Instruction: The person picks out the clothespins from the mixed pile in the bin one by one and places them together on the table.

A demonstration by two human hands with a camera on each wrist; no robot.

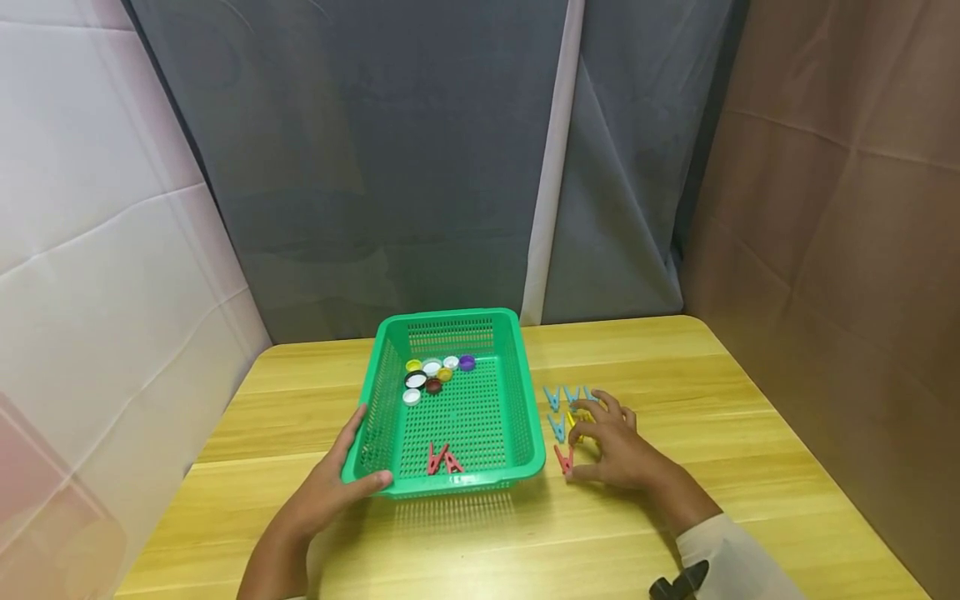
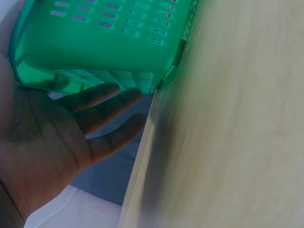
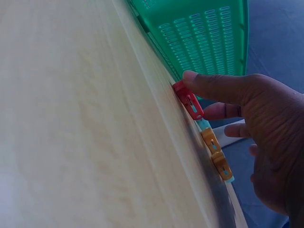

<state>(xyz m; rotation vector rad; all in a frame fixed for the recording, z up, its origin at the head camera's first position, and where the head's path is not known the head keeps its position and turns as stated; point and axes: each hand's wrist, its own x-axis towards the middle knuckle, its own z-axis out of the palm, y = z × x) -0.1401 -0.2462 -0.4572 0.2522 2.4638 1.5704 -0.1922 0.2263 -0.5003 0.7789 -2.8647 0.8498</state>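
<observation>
A green plastic basket [image 1: 536,454] stands on the table with its near end toward me. My left hand [image 1: 326,492] holds its near left corner, thumb on the rim and fingers along the outer side; in the left wrist view the fingers [image 2: 107,111] reach past the basket wall. To the right of the basket, my right hand [image 1: 618,446] pinches a red clothespin [image 3: 189,99] between thumb and index finger, low at the tabletop. Two red clothespins [image 1: 444,460] lie inside the basket near its front wall.
Several bottle caps, among them a purple cap [image 1: 467,363] and a black-rimmed cap [image 1: 415,380], lie toward the basket's far left. Blue clothespins [image 1: 557,427] and yellow clothespins [image 3: 216,152] lie beside the right hand. The wooden table [image 1: 465,550] meets grey curtain [image 1: 420,208] behind.
</observation>
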